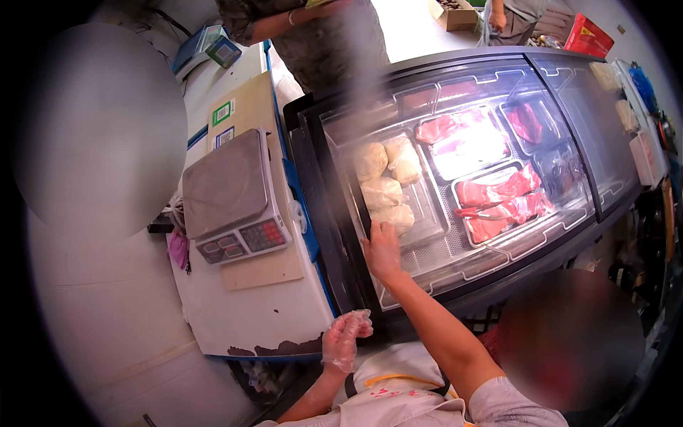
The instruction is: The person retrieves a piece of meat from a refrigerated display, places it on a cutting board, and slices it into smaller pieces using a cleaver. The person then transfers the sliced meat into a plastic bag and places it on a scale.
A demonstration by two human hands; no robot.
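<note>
My right hand is bare and reaches over the left end of a chilled display case. Its thumb and fingers close on the left edge of the clear lid. Just beyond the fingertips, several pale, round, wrapped bundles lie in a clear tray under the lid. Lower down, beside the case's near left corner, my left hand wears a thin clear plastic glove. Its fingers are curled together, and nothing shows in them. Farther right in the case are trays of red meat and pink meat, one washed out by glare.
On the white counter left of the case, a weighing scale rests on cardboard. A person stands at the far side; another is farther right. Beyond the case are a red bag and an open carton.
</note>
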